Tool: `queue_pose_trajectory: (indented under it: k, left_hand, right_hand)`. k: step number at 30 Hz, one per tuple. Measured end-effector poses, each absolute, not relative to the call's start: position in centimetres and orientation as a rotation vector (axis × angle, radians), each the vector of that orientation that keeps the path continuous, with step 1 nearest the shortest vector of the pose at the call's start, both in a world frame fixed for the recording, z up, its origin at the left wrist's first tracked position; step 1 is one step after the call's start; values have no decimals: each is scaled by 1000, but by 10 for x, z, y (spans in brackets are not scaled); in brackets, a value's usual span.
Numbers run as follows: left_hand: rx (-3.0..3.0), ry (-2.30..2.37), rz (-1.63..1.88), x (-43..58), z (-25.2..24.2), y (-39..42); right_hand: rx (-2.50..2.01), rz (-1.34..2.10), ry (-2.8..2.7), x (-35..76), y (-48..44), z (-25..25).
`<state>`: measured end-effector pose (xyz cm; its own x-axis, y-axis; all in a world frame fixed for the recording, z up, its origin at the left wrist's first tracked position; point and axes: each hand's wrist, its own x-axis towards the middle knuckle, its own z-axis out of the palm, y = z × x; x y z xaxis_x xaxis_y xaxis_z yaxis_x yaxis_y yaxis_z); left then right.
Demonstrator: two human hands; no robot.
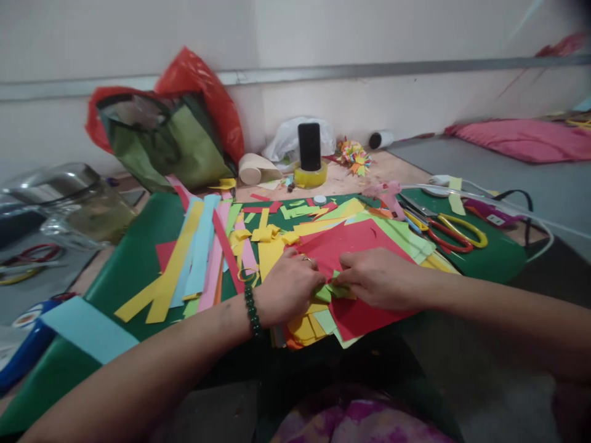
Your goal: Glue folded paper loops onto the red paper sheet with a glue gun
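Observation:
Both my hands meet over a red paper sheet (369, 314). My left hand (290, 286), with a ring on one finger, pinches one side of a folded green paper strip (330, 290). My right hand (376, 277) has its fingers closed on the strip's other side. How the strip is folded is partly hidden by my fingers. Yellow paper pieces (307, 329) lie under and beside my left hand. Just beyond that hand are folded yellow paper bows (265, 234).
Long paper strips (175, 261) are spread at the left on a green sheet (124, 246). Scissors (455, 234) and a pink glue gun (390, 197) lie at the right. A phone (309, 147) stands in a yellow tape roll (310, 177) at the back. A glass jar (87, 209) sits left.

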<state>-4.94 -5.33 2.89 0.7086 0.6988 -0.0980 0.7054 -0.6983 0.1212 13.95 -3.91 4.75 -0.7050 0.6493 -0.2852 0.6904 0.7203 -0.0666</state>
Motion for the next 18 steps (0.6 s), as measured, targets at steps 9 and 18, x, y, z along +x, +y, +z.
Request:
queue_pose_trajectory:
  k: [9,18]
  left_hand:
    - [2810,1141,34,-52,25,-54]
    - [2814,1224,-28,-47,22,-52]
  right_hand:
    - [1087,-306,2672,137,-33,50]
    - [1094,-60,3013,68,5,87]
